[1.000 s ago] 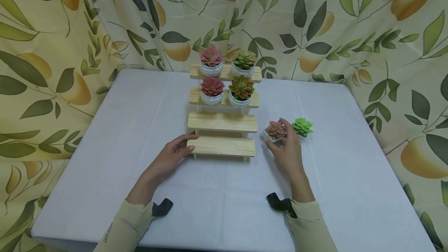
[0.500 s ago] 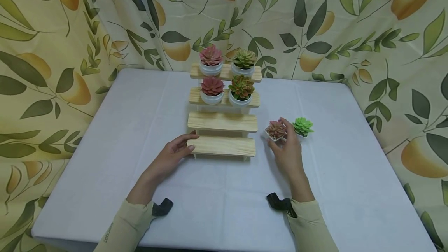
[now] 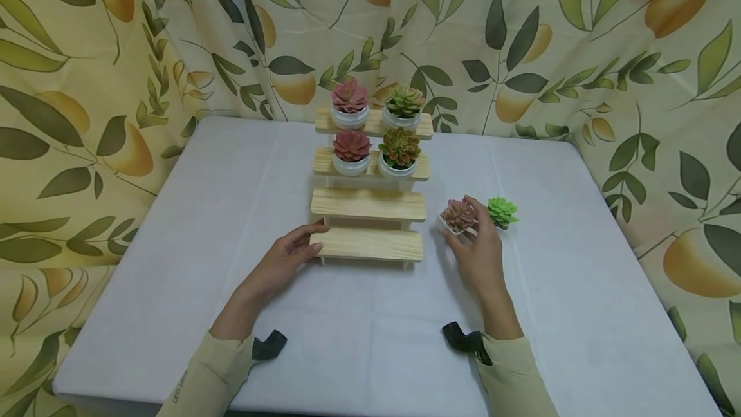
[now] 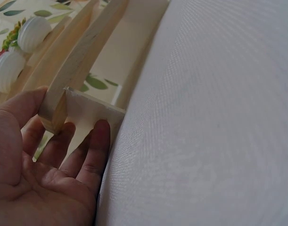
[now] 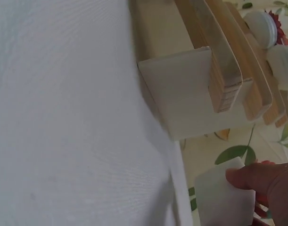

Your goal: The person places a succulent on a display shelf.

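My left hand (image 3: 289, 251) holds the left end of the lowest board of a tiered wooden plant stand (image 3: 370, 244). In the left wrist view the thumb lies over that board and the fingers (image 4: 100, 136) curl below it by the white side panel. To the right of the stand, my right hand (image 3: 479, 246) grips a dusty-pink artificial succulent (image 3: 459, 216) in a white square pot (image 5: 224, 195), its thumb against the pot's side. Close behind that hand is a bright green succulent (image 3: 502, 212), its pot mostly hidden.
Two succulents in round white pots, one pink (image 3: 350, 96) and one pale green (image 3: 405, 101), stand on the top board. Below them sit a red one (image 3: 351, 145) and a green-orange one (image 3: 399, 148). A white cloth (image 3: 231, 166) covers the table; patterned fabric (image 3: 509, 31) hangs behind.
My right thumb has closed in on the white square pot, and the pot has shifted slightly to the right. The left hand keeps its place on the stand.
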Available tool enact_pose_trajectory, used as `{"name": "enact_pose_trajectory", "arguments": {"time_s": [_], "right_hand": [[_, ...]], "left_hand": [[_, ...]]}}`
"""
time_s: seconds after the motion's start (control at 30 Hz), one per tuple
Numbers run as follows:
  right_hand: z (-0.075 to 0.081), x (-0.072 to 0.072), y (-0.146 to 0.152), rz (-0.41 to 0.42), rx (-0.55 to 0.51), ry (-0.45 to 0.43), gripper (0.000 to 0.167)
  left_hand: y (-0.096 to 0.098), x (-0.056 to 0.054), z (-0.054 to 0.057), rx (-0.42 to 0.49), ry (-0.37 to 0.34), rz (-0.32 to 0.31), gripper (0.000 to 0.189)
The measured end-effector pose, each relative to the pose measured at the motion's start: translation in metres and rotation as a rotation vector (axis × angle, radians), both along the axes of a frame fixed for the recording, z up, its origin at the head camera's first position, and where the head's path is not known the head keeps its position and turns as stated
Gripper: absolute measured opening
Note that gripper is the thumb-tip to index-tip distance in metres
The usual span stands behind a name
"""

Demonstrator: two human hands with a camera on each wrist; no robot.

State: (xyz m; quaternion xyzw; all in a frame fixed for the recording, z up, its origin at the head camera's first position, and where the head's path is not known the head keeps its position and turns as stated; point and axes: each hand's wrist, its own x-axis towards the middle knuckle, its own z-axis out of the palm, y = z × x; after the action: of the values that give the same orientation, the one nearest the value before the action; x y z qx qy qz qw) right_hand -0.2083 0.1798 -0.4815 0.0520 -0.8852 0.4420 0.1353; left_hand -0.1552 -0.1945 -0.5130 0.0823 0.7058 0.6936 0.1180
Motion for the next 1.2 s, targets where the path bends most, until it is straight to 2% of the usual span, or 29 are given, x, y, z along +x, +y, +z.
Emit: {"name": "enact_pose_trajectory", "arguments": {"time_s": [0.2, 0.37, 0.57, 0.7, 1.2], "right_hand": [[0.012, 0.004, -0.005, 0.032, -0.013, 0.061, 0.081], [0.03, 0.014, -0.01, 0.035, 0.01, 0.104, 0.081], [0.052, 0.022, -0.02, 0.072, 0.011, 0.162, 0.081], [0.063, 0.026, -0.03, 0.108, 0.002, 0.17, 0.082], [0.076, 0.027, -0.08, 0.325, -0.036, 0.179, 0.079]], "left_hand": [[-0.001, 0.002, -0.001, -0.016, -0.011, 0.008, 0.035], [0.0, 0.002, 0.0, -0.015, -0.012, 0.001, 0.036], [0.0, 0.0, -0.001, -0.003, -0.004, -0.006, 0.036], [0.001, 0.0, 0.0, 0.003, -0.009, -0.001, 0.035], [0.001, 0.0, 0.001, 0.005, -0.019, 0.004, 0.035]]}}
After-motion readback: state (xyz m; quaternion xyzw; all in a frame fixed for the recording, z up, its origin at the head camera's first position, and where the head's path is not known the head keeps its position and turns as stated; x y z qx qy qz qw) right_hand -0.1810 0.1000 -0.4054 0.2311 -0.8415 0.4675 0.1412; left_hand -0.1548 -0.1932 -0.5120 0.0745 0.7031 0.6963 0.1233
